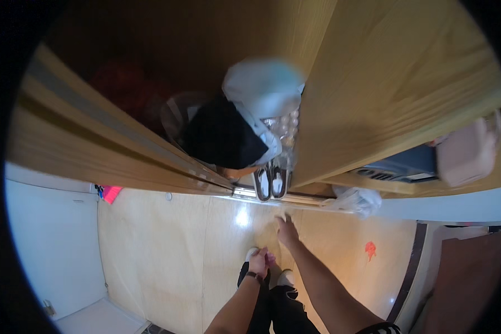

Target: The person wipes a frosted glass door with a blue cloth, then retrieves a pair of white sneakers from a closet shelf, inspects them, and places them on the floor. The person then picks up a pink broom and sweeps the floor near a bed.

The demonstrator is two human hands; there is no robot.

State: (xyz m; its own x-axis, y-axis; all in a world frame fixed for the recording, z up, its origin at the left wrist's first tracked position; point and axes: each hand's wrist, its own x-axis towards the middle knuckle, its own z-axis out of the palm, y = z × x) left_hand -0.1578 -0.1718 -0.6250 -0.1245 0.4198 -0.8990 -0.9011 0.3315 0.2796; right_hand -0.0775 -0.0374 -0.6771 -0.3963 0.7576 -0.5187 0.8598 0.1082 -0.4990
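My left hand (259, 261), with a dark band at its wrist, is in front of my body above my feet; its fingers are curled, and whether it holds something is hidden. My right hand (287, 229) reaches forward over the floor, fingers apart and holding nothing. Just beyond it, a pair of dark shoes with white insoles (271, 183) stands side by side at the cabinet's sill. Behind the shoes are a black cloth item (225, 135), a clear plastic pack of round things (287, 127) and a blurred whitish plastic bag (261, 87).
A wooden door panel (121, 142) stands at the left of the cabinet opening. On the right, a shelf holds a dark box (401, 165) and a pink case (467, 152), with a clear plastic bag (357, 200) below. A red mark (370, 250) is on the floor; a white cabinet (54, 238) stands left.
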